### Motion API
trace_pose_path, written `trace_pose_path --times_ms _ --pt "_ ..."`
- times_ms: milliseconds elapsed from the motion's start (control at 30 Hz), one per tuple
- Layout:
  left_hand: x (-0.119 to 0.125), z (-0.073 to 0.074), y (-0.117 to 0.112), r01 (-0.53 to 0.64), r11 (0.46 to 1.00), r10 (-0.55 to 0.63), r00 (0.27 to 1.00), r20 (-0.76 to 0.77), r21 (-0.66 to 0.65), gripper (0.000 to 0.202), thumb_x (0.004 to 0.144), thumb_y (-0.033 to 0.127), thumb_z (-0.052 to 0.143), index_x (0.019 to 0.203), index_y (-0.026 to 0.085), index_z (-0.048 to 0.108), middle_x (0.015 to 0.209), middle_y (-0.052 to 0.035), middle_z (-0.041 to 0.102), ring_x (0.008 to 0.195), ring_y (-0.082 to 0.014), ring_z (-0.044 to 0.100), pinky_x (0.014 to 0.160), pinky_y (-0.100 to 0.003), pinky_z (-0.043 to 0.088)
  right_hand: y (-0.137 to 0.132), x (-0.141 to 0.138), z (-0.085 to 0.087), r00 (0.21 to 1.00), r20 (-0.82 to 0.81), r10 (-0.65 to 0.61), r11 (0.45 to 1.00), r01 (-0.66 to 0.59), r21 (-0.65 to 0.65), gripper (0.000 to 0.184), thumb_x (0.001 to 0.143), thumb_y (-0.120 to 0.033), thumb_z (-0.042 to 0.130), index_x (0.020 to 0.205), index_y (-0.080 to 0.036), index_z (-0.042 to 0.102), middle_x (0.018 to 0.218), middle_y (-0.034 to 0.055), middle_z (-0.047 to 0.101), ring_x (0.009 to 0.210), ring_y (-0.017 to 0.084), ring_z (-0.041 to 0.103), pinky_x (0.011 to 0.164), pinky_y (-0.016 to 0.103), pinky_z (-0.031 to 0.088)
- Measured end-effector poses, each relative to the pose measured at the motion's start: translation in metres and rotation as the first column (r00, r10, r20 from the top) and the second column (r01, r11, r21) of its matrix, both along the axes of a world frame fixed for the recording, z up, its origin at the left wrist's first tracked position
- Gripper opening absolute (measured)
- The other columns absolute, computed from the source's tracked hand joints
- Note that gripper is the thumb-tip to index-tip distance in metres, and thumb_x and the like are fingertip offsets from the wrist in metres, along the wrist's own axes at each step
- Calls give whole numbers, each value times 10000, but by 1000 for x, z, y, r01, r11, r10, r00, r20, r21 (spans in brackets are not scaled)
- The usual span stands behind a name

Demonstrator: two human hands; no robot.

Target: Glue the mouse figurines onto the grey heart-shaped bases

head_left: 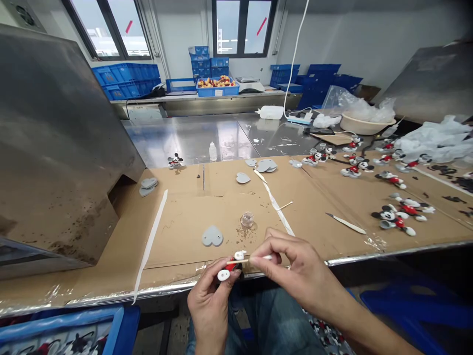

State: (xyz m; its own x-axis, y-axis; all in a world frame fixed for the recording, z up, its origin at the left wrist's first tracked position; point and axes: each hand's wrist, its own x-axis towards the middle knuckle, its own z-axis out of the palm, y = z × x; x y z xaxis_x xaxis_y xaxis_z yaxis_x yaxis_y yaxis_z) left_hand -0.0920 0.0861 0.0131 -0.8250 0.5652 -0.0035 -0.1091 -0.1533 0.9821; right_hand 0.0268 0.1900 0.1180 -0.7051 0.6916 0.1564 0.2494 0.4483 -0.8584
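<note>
My left hand (209, 301) is closed round a small cartoon mouse figure (229, 267) in red, white and black, held just past the table's front edge. My right hand (293, 268) pinches a thin white stick (263, 257), whose tip touches the figure. Just beyond them on the cardboard (185, 217) stand a small clear jar (247, 219) and a grey heart-shaped piece (212, 236).
More grey hearts (266, 165) and several finished mouse figures (395, 217) lie across the cardboard to the right, with a white blade-like tool (345, 223). A large metal hood (55, 148) stands at the left. Plastic bags, a bowl (364, 123) and blue crates (125, 79) sit behind.
</note>
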Motion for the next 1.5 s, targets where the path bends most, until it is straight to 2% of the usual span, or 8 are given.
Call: trace_pose_path --times_ms 367,500,633,767,900,1067,1300,1500 --pt "-1 0 -4 19 1000 -17 998 -56 18 190 645 298 835 833 294 804 871 0 794 819 -169 738 756 -167 572 -19 -4 -11 995 33 90 979 -94 180 184 893 -150 580 724 -184 648 676 -17 514 651 123 499 574 248 356" --pt "0 2 -3 11 1000 -11 1000 -6 14 190 629 280 845 814 272 804 861 -12 793 809 -188 738 759 -203 588 -17 -2 -5 998 -5 62 987 -61 146 181 896 -180 583 740 -197 672 676 -15 523 641 124 508 568 247 372" --pt "-1 0 -1 -17 1000 18 999 49 -19 239 585 299 872 808 245 805 859 -27 795 814 -195 740 772 -199 587 7 -2 -8 993 -62 -102 985 109 134 169 867 -215 613 714 -199 684 666 -11 537 629 131 519 572 249 390" --pt "-6 -6 -1 -68 996 76 986 149 -59 320 522 330 907 813 243 805 844 -17 797 793 -168 742 771 -144 568 48 -7 -24 953 -57 -297 919 302 254 159 833 -219 638 690 -182 697 622 -15 523 588 136 507 579 257 399" --pt "-11 -9 0 -104 991 120 968 222 -81 367 481 342 926 810 235 804 814 -5 796 747 -146 737 758 -120 561 75 -10 -40 935 4 -354 885 334 325 169 815 -157 622 656 -175 678 627 -13 546 575 132 518 568 249 397" --pt "-11 -10 0 -109 992 120 966 231 -61 362 482 321 928 808 224 803 826 -12 797 770 -157 740 771 -138 568 77 -9 -48 940 33 -340 883 307 354 188 793 -134 620 612 -181 635 620 -17 536 558 130 503 573 257 383" --pt "-8 -8 1 -73 996 81 982 172 -48 335 540 309 905 846 222 802 862 -30 796 803 -185 737 755 -188 590 70 -3 -44 940 -11 -342 897 330 293 174 811 -243 608 657 -189 667 623 -3 553 573 147 504 581 275 396" --pt "-6 -4 1 -72 996 78 986 149 -45 321 542 308 896 832 209 800 865 -45 794 808 -197 736 753 -210 595 17 -1 -16 981 -93 -168 985 170 15 191 834 -284 623 674 -200 687 649 -1 564 622 145 522 586 263 410"
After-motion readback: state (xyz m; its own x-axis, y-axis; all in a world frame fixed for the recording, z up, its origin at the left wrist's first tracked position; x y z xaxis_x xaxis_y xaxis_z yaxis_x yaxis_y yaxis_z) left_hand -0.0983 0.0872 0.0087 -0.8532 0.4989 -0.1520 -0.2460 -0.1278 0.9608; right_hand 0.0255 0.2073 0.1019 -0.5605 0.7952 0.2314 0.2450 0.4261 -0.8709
